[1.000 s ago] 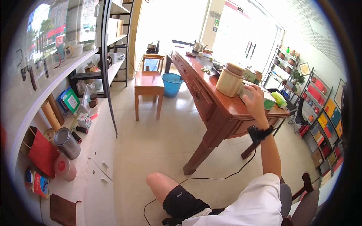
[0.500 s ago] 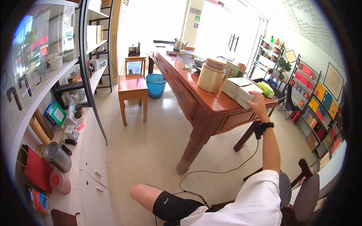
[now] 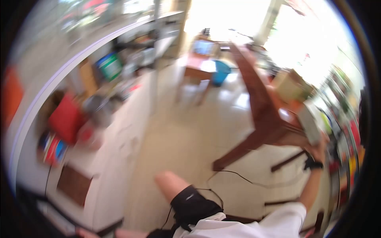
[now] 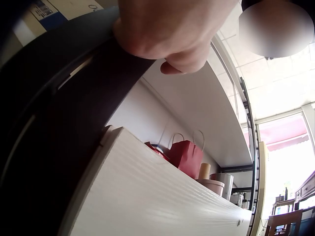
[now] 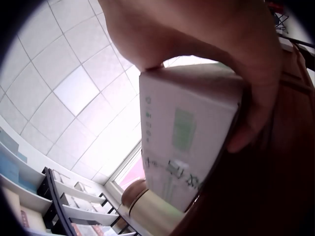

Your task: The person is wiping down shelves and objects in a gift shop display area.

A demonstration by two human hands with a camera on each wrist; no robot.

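My right hand (image 3: 317, 148) grips the near end of a white cardboard box (image 5: 184, 128) with green printing, fingers and thumb on opposite sides. In the head view this box (image 3: 309, 122) stands tilted at the front right corner of the brown wooden table (image 3: 278, 131). A pale cylindrical canister (image 5: 155, 214) with a brown lid is behind the box in the right wrist view. My left hand (image 4: 172, 29) is over a large black surface (image 4: 59, 113), its thumb showing and its other fingers hidden. Low at the left of the head view, this hand is blurred.
A white cabinet (image 4: 162, 191) runs along the left, bearing a red paper bag (image 3: 65, 121). A wooden stool (image 3: 196, 71) and a blue bucket (image 3: 220, 73) stand beyond. A black cable (image 3: 238, 178) trails over the floor. Shelves (image 3: 341, 186) line the right side.
My right hand has gone from reaching over the box to gripping its end, and the box has tilted up. The head view has swung and blurred; my left hand has entered it at lower left.
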